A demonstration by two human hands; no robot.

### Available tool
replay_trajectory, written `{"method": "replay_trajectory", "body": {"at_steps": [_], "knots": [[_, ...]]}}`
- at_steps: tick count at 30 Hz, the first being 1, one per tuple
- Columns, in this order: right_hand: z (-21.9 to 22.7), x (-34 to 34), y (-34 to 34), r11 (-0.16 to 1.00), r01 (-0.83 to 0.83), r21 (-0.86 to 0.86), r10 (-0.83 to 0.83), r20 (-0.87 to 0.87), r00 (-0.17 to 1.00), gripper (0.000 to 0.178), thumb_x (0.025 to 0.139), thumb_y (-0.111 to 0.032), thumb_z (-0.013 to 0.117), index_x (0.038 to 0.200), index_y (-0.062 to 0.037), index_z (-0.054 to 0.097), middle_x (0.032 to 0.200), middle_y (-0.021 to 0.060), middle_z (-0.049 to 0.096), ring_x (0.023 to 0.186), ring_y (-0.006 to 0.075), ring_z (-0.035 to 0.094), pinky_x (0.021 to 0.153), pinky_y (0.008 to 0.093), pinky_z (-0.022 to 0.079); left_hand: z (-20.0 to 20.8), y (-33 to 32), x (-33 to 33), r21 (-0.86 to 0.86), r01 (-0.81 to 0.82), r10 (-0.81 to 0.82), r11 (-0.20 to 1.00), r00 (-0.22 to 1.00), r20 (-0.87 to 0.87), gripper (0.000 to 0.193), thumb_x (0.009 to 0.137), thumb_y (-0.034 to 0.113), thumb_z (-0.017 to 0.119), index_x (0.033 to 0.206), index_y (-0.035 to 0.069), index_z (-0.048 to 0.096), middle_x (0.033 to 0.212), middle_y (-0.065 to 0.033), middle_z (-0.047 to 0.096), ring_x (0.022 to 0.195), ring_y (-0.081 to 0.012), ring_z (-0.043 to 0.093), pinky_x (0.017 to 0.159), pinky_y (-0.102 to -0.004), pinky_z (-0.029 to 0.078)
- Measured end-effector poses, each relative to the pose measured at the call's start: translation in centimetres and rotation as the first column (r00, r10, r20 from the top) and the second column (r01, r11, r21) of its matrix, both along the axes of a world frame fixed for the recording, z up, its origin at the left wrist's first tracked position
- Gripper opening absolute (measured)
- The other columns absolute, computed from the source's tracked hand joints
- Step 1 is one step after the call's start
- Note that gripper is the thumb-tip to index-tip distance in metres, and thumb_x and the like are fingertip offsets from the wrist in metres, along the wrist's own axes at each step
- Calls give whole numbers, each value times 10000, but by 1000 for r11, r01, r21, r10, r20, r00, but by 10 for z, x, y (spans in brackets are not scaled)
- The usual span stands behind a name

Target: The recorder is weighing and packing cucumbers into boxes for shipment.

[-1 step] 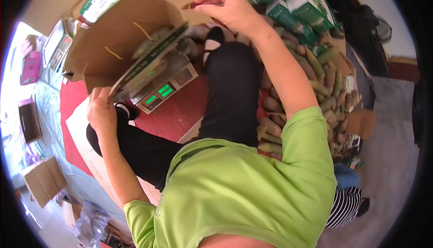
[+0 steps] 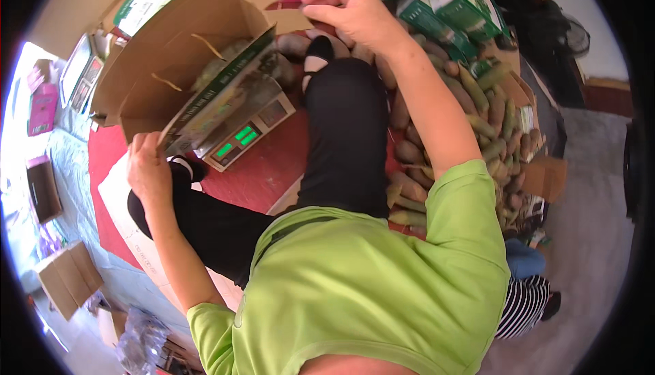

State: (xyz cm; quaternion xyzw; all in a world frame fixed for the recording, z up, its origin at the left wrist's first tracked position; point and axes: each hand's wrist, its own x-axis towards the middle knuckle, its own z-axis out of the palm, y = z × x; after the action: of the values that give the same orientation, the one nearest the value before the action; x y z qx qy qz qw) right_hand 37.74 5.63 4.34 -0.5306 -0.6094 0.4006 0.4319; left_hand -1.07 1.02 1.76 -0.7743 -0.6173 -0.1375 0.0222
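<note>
Open cardboard box (image 2: 179, 51) seems to sit on the scale (image 2: 267, 123), overhanging its left edge; underside hidden from me. Pale contents inside, kind unclear. Left hand (image 2: 150, 167) pinches the left end of the box's near wall. Right hand (image 2: 351, 13) is wide, thumb parted from fingers, at the box's far-right flap (image 2: 286, 20); I can't tell whether the fingertips touch. My judgement on handling the walls well: light, even pull from both hands, cord handle (image 2: 208, 46) kept clear, no downward lean that would disturb the scale's reading. Scale stands on the red mat (image 2: 256, 184), inward of its left edge. Root vegetables (image 2: 495, 112) heaped to the right; green-and-white cartons (image 2: 467, 7) beyond.
</note>
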Motion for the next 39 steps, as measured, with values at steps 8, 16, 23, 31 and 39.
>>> {"method": "replay_trajectory", "body": {"at_steps": [8, 16, 23, 31, 39], "knots": [[-132, 107, -130, 889, 378, -257, -319, 243, 916, 316, 795, -164, 705, 1069, -28, 629, 941, 84, 672, 882, 158, 626, 786, 287, 494, -2, 12, 2, -43, 32, -33, 999, 999, -19, 110, 864, 144, 598, 963, 128, 642, 949, -35, 618, 891, -279, 612, 705, -376, 478], [-254, 119, -279, 533, 498, -683, -67, 553, 830, 425, 702, -287, 775, 1015, -35, 635, 991, 193, 655, 969, 342, 621, 824, 412, 484, -3, 11, 4, -37, 38, -39, 999, 999, -24, 102, 867, 145, 599, 956, 120, 640, 939, -39, 623, 871, -272, 623, 700, -362, 478], [-341, 131, -389, 526, 280, -803, 360, 508, 782, 437, 668, -278, 762, 1020, -46, 650, 1007, 196, 653, 956, 343, 627, 810, 410, 492, 3, 12, 11, -52, 31, -31, 998, 1000, -4, 109, 855, 125, 605, 954, 100, 646, 928, -68, 615, 884, -297, 606, 726, -367, 473], [-258, 69, -337, 338, 351, -873, 485, 481, 730, 491, 639, -223, 761, 1100, -99, 647, 1108, 155, 642, 1059, 324, 603, 880, 425, 488, 7, 9, 8, -79, -46, 46, 996, 999, -7, 100, 857, 148, 597, 926, 111, 659, 902, -55, 603, 871, -293, 601, 722, -389, 467], [-243, 66, -336, 373, 429, -823, 485, 567, 666, 497, 570, -194, 805, 1035, -77, 674, 1036, 178, 662, 1008, 320, 628, 861, 395, 511, 22, 15, 7, -146, -30, 29, 989, 1000, -8, 108, 854, 127, 588, 928, 99, 661, 885, -74, 594, 846, -311, 604, 706, -402, 465]]}}
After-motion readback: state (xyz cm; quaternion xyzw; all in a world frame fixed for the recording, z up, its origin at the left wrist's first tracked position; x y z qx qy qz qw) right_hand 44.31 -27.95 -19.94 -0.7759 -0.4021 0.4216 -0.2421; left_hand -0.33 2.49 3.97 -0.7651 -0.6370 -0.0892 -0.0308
